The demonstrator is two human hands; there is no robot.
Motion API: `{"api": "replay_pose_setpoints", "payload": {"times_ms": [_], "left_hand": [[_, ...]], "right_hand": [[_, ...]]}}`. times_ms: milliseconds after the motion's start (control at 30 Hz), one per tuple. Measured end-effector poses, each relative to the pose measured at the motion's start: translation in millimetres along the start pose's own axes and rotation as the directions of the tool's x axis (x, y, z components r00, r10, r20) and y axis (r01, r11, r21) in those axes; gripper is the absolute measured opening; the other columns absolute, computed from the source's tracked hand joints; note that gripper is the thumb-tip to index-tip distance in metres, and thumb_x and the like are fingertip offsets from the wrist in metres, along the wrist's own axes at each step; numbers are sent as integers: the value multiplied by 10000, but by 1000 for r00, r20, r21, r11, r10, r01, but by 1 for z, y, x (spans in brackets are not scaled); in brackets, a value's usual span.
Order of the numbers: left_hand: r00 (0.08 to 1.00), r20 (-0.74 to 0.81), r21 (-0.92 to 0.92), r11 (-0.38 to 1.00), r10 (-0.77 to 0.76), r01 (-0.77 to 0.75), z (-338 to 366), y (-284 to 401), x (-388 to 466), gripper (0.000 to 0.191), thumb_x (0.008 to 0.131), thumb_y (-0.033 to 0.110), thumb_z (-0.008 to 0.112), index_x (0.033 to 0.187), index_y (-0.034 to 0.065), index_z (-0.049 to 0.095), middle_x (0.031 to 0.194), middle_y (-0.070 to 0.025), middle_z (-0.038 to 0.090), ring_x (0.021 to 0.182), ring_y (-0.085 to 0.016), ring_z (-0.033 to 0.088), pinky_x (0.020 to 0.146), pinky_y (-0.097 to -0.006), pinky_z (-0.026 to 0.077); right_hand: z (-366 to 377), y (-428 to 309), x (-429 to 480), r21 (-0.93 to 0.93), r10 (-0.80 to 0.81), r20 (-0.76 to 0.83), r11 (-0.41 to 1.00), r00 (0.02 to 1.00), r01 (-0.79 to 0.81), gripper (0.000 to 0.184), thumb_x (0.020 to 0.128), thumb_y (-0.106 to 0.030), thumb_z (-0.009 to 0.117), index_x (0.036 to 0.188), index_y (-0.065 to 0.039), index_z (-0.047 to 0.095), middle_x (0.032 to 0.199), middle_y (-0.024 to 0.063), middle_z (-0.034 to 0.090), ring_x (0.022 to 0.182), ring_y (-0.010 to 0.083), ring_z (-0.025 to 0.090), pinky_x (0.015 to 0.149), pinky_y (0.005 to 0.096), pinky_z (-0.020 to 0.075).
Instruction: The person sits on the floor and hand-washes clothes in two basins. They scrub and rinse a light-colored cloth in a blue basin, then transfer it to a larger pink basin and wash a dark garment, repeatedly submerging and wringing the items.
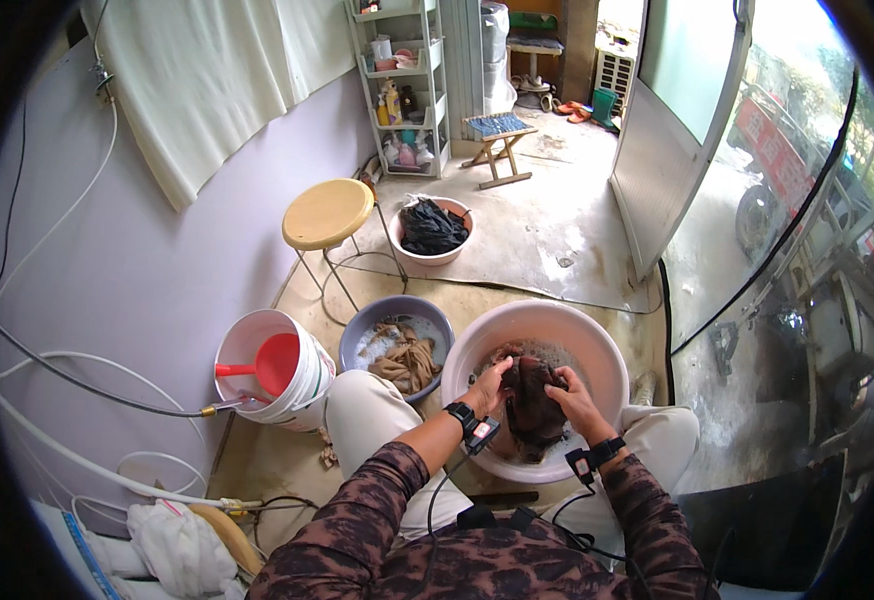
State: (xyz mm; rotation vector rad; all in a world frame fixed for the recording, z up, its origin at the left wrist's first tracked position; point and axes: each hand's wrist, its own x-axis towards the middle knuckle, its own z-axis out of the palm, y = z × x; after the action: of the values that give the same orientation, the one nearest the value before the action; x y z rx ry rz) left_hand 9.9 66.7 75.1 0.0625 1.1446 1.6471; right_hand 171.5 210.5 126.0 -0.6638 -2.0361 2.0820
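Note:
A large pink plastic basin [609,352] with sudsy water stands between my knees. Over the water my left hand [491,384] grips the left part of a dark brown wet cloth [533,405], and my right hand [581,399] holds its right part. The cloth's lower end hangs down to the suds. Left of this basin, a grey-blue basin [347,341] holds a tan cloth [407,360] in foamy water. Farther left is a white bucket [309,382] with a red plastic dipper [279,365] inside. Both my wrists wear black straps with small devices and cables.
A round-topped stool [328,214] stands ahead on the left, beside a pink basin [437,259] of black cloth [431,227]. Beyond are a shelf rack [437,112], a folding stool [498,126] and an open door [658,150]. Hoses [106,382] run along the left wall.

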Motion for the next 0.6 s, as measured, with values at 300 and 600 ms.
{"api": "replay_pose_setpoints", "payload": {"times_ms": [300,600], "left_hand": [[989,-139,-185,982,-51,25,-28,-6,22,536,998,512,500,1435,207,446,1345,-49,530,1091,-232,578,905,-392,485],[997,-32,64,995,73,-70,-30,-9,28,657,967,468,605,1506,247,302,1291,25,508,985,-131,564,832,-301,487]], "right_hand": [[4,-106,-10,344,-50,-55,937,997,66,204,925,-58,604,1118,-88,546,1016,17,624,897,99,589,810,242,497],[11,-229,-38,438,-165,-21,885,986,157,205,914,-21,573,1109,-77,552,1003,38,638,888,133,631,804,267,537]]}}
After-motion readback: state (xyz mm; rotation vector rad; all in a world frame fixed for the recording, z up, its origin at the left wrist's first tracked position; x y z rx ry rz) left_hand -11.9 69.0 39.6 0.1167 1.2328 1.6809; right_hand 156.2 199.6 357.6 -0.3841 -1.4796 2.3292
